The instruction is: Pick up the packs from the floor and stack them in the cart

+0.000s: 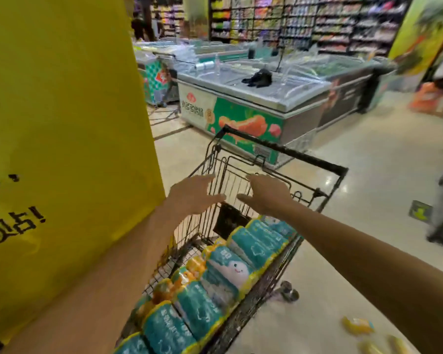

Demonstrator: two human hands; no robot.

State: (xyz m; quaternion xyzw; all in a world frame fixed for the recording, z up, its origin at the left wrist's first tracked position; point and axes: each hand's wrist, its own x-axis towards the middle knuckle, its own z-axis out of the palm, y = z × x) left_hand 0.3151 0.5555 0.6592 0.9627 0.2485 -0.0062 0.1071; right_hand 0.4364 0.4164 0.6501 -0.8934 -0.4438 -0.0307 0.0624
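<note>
Wire shopping cart [293,152] centre frame, seen from one end; black bar across its far end.

Left hand [192,195] and right hand [266,194] both held out above the far half of the cart, palms facing each other, apart. Fingers [205,178] on both hands straight and spread, gripping nothing, touching nothing visible.

Teal-and-yellow packs [215,277] lie in the cart in a row along its right side, from the near end up to about under the right hand. One pack carries a white smiling figure. Wire floor of the cart bare along the left side.

Loose yellow packs [357,325] on the floor [368,162] to the right of the cart's near end, well apart from it; blurred, count cannot be told.

Cart wheel [289,293] visible at the right side.

Yellow panel [62,123] with black lettering just left of the cart. Chest freezers [266,103] beyond the cart's far end; a dark object [258,77] lies on one lid. Stocked shelves [317,21] behind the freezers.
</note>
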